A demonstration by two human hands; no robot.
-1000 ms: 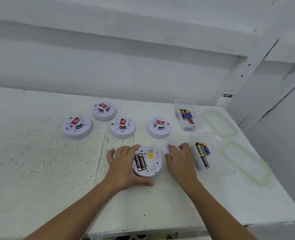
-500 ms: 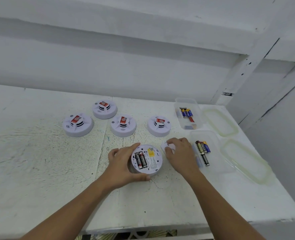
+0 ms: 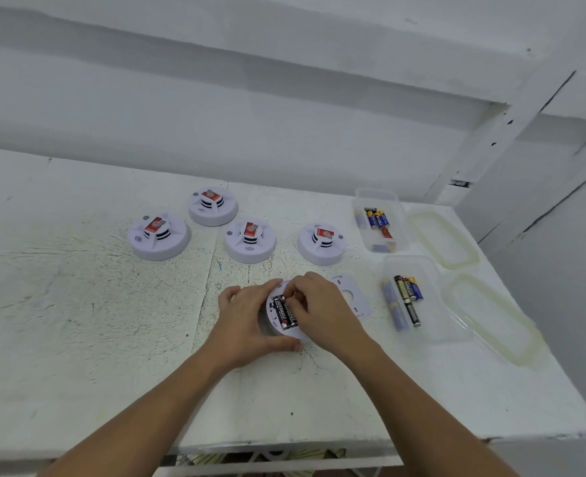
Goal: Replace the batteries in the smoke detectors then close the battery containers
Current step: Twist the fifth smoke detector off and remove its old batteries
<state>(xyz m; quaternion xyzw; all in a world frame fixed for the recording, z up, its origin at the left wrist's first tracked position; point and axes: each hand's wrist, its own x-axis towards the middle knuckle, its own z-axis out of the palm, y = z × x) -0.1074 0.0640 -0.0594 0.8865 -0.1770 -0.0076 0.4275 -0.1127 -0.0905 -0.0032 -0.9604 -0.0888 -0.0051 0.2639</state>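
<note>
- your left hand (image 3: 247, 325) grips the upturned smoke detector (image 3: 271, 316) at the near middle of the desk (image 3: 78, 321), thumb on its near rim and fingers curled round the far side; hold it flat so it cannot spin.
- your right hand (image 3: 322, 311) is curled over the open bay, its fingertips (image 3: 295, 293) pinching the far end of the black batteries (image 3: 286, 315) lying side by side in it.
- this looks like the swap step. lift one cell by its end rather than prying both, and check the polarity marks before seating a fresh one.
- which cell your fingers hold, i cannot tell; the knuckles hide it.
- the back cover (image 3: 351, 297) lies just right of the detector, beside your right wrist; mind you don't knock it off.
- two clear tubs hold loose batteries: the near tub (image 3: 436, 304) and the far tub (image 3: 398, 215), with their lids (image 3: 491, 318) further right.
- four more detectors (image 3: 250, 241) sit face up in a row behind, well clear of your reach path.
</note>
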